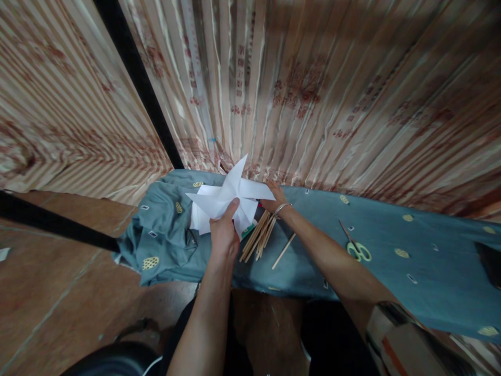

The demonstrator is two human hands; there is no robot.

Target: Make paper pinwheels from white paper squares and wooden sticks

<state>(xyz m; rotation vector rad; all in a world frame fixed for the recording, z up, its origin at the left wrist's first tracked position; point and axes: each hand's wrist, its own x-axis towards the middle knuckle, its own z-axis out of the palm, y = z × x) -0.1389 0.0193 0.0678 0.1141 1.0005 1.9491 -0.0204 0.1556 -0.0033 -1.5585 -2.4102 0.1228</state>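
Left hand [225,232]: grip closed on the paper pinwheel [230,189] — thumb centred, presumably to retain the folds. Right hand [277,198], beside the sticks' [259,236] far end: grip obscured — state indeterminable.

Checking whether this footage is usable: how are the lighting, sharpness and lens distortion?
Head view: dim overall, with the white paper pinwheel brightest and the top right of the curtain in shadow; head view: wide-angle stretch, the curtain's stripes fanning outward; head view: detail slightly soft, the curtain's print hard to read, though the scissors are recognisable.
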